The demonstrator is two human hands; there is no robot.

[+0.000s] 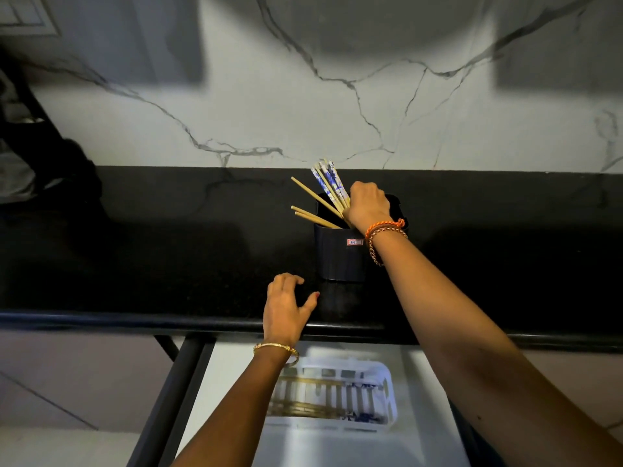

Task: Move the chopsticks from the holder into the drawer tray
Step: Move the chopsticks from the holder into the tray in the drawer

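Observation:
A dark holder [340, 254] stands on the black counter, with several chopsticks [328, 183] sticking out to the upper left, some blue-and-white patterned, some plain wood. My right hand [369, 205] reaches into the holder's mouth and is closed around the bunch of chopsticks. My left hand [286, 308] rests on the counter in front of the holder, fingers spread, holding nothing. Below the counter edge an open drawer holds a white slotted tray [387, 382] with a few chopsticks lying in it.
The black counter [168, 264] runs across the view, with a white marble-pattern wall [303, 96] behind it. Dark objects [40, 163] sit at the far left. The drawer's dark frame [178, 382] extends toward me on the left.

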